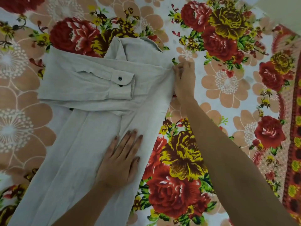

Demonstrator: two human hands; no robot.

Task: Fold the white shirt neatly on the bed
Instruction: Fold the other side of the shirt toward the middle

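White shirt (78, 152): lies flat on the floral bedsheet (228, 82), left of centre frame. Collar (130, 44) is toward the top and the tail runs off the lower left.

Sleeve (81, 85): folded across the chest, with the buttoned cuff (123, 84) near mid-frame. I count this step done. I cannot place the other sleeve with certainty.

Left hand (120, 160): fingers straight and spread, palm pressing the shirt's lower body flat, gripping nothing.

Right hand (184, 80): at the shirt's right edge near the shoulder, fingers curled and apparently pinching the cloth there.

Progress, my judgement: roughly midway. The side fold is being set, and the long body is not yet folded up toward the collar.
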